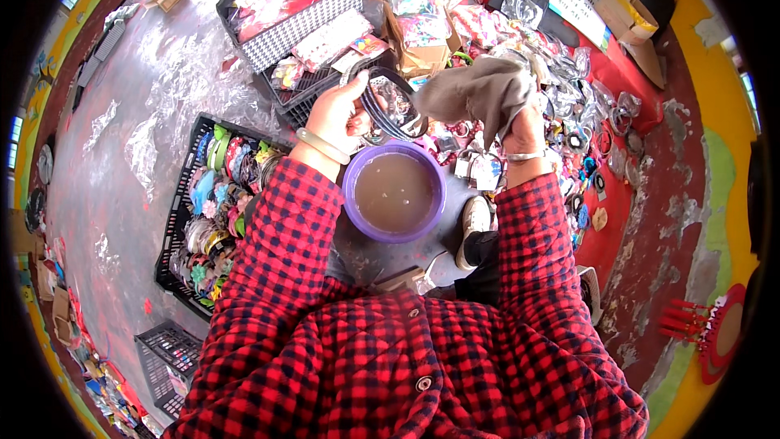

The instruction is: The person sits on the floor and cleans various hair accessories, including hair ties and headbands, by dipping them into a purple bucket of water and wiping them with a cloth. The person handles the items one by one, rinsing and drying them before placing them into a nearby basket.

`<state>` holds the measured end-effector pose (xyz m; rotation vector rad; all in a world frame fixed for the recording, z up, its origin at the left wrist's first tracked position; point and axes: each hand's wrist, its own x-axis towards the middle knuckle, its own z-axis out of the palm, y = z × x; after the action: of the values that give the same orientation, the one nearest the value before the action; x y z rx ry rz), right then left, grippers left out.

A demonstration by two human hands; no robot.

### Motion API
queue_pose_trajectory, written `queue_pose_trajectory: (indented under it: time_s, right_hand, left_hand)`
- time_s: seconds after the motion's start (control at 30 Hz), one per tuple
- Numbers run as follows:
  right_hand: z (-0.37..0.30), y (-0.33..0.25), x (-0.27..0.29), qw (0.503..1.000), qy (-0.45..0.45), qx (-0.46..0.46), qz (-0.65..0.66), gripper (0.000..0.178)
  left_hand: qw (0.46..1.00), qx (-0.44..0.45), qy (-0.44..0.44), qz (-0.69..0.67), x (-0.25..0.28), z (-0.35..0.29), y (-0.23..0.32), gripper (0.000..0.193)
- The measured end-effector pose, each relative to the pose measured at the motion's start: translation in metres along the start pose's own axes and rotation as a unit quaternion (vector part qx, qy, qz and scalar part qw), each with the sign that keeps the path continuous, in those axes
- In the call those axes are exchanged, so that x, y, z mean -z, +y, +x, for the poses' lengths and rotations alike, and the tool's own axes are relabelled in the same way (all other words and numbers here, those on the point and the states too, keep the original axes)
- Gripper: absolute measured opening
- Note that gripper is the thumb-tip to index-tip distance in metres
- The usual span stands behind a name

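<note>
My left hand (333, 120) is closed around dark headbands (375, 111) with pale stripes, held up above the far rim of a purple basin (393, 236). How many bands are in the grip I cannot tell. A limp grey-brown cloth (475, 91) hangs from my right hand (526, 130), whose fingers are partly hidden by it. The cloth's left end comes close to the headbands; whether they touch is unclear. Cloudy brownish water (394, 193) fills much of the basin, which stands on the floor between my forearms.
Left of the basin lies a black crate (175, 232) full of colourful hair accessories. Beyond it stand a grey woven basket (305, 28) and a cardboard box (424, 57) with packaged goods. Loose accessories (581, 146) are heaped on red cloth at right. My shoe (476, 219) is beside the basin.
</note>
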<state>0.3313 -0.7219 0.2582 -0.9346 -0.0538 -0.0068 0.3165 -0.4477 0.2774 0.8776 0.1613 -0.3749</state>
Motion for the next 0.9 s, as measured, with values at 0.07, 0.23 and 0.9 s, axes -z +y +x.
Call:
queue_pose_trajectory:
  time_s: [0.07,0.23,0.9]
  right_hand:
    - [-0.008,-0.004,-0.015,0.986,-0.055,-0.013,-0.157,0.024]
    - [-0.021,0.033,-0.048,0.782,-0.355,0.11,-0.5,0.027]
    - [-0.019,0.066,-0.035,0.707,-0.273,0.083,-0.648,0.03]
  left_hand:
    - [0.996,0.021,0.011,-0.086,0.0,0.0,0.0,0.027]
    - [0.993,0.044,-0.022,-0.104,0.003,0.004,-0.007,0.025]
    - [0.997,0.057,0.05,-0.021,-0.005,0.01,-0.032,0.023]
